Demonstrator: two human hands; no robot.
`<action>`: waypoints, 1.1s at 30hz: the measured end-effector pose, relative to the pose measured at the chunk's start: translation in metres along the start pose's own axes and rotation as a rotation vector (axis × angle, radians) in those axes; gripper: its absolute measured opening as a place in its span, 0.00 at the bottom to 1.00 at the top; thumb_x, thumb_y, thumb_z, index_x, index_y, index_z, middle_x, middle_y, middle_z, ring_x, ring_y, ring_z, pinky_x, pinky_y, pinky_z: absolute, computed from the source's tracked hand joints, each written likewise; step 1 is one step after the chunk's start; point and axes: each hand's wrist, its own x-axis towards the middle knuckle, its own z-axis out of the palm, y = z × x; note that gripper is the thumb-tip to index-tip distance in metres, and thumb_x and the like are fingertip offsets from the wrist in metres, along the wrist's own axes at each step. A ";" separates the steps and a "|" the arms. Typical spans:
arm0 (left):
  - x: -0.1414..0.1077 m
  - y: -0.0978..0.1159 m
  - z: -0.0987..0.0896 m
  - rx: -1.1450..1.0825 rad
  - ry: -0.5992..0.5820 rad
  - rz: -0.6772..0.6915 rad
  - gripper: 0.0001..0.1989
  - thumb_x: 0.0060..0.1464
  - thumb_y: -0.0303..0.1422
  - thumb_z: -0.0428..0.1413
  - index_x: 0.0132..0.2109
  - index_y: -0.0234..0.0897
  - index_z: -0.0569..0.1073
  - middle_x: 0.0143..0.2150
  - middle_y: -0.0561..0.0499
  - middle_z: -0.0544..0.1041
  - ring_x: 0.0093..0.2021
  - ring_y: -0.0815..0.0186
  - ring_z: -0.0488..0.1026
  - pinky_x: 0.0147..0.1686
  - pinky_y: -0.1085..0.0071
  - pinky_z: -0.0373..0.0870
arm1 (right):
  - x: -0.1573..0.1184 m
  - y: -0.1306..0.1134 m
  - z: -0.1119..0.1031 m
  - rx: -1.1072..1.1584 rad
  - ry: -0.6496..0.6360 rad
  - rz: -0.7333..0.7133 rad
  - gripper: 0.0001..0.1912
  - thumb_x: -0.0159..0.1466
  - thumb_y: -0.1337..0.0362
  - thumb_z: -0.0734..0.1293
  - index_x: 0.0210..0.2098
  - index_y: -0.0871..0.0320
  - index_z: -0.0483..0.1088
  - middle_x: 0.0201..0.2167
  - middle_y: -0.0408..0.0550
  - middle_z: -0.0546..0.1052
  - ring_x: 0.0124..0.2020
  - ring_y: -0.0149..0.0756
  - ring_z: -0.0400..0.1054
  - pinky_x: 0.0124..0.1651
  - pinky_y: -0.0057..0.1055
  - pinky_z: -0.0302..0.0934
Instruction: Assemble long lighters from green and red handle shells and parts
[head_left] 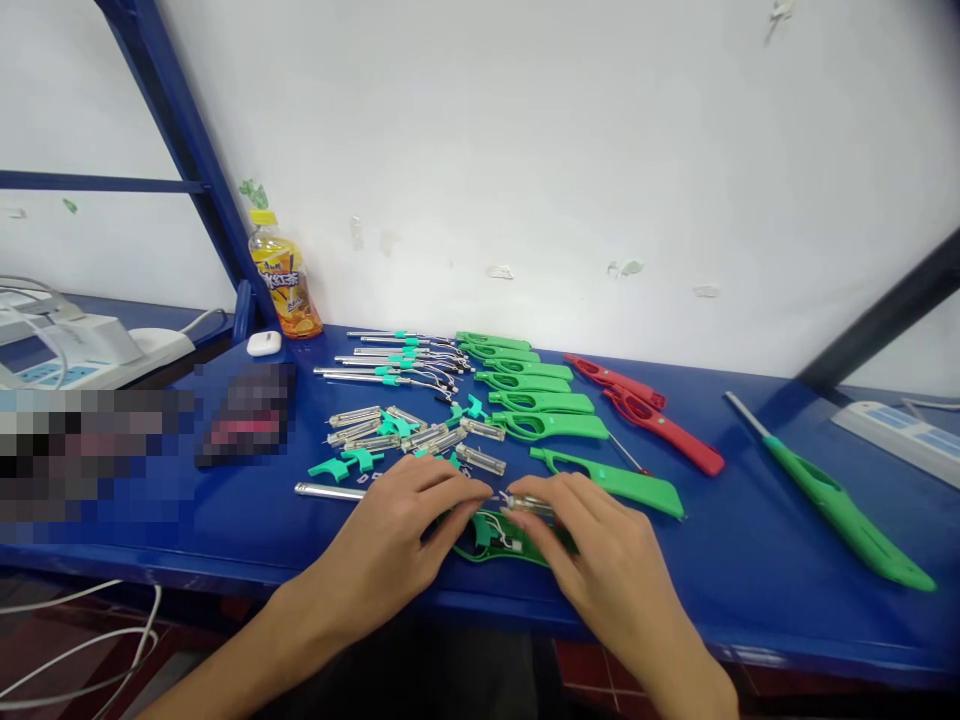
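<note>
My right hand (600,540) pinches a clear lighter fuel tank (531,505) between thumb and fingers, its small end facing left. Close by, the thumb and fingertips of my left hand (416,515) are pinched together at that end; whatever they hold is too small to make out. Below both hands lies an open green lighter casing half (472,553) with wires, a trigger part and a black piece inside. A metal lighter tube (328,491) sticks out leftward from behind my left hand. Part of the casing is hidden by my right hand.
Behind lie several metal tubes with wires (390,377), loose fuel tanks (480,459), green triggers (330,467), green casing halves (555,425) and red ones (664,430). An assembled green lighter (832,500) lies right. A drink bottle (283,280) and white earphone case (264,344) stand back left.
</note>
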 end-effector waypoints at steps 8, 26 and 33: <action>-0.001 0.000 0.000 0.023 -0.011 0.020 0.09 0.76 0.28 0.54 0.52 0.40 0.79 0.43 0.51 0.83 0.41 0.63 0.80 0.42 0.67 0.73 | -0.001 0.000 0.001 0.015 0.006 -0.019 0.10 0.82 0.56 0.60 0.52 0.51 0.72 0.40 0.41 0.81 0.39 0.37 0.76 0.40 0.33 0.61; 0.000 -0.001 0.000 -0.037 -0.031 0.017 0.06 0.73 0.25 0.57 0.50 0.38 0.77 0.44 0.51 0.80 0.44 0.62 0.75 0.46 0.66 0.72 | 0.000 -0.001 -0.002 0.055 -0.006 -0.034 0.09 0.81 0.57 0.62 0.51 0.51 0.73 0.39 0.40 0.81 0.38 0.35 0.76 0.41 0.32 0.61; -0.001 -0.001 0.001 -0.032 -0.024 0.043 0.07 0.73 0.25 0.56 0.51 0.37 0.78 0.44 0.50 0.79 0.43 0.62 0.74 0.45 0.67 0.72 | 0.000 -0.001 -0.002 0.043 -0.006 -0.032 0.09 0.81 0.57 0.62 0.52 0.51 0.73 0.40 0.41 0.81 0.39 0.36 0.76 0.41 0.33 0.60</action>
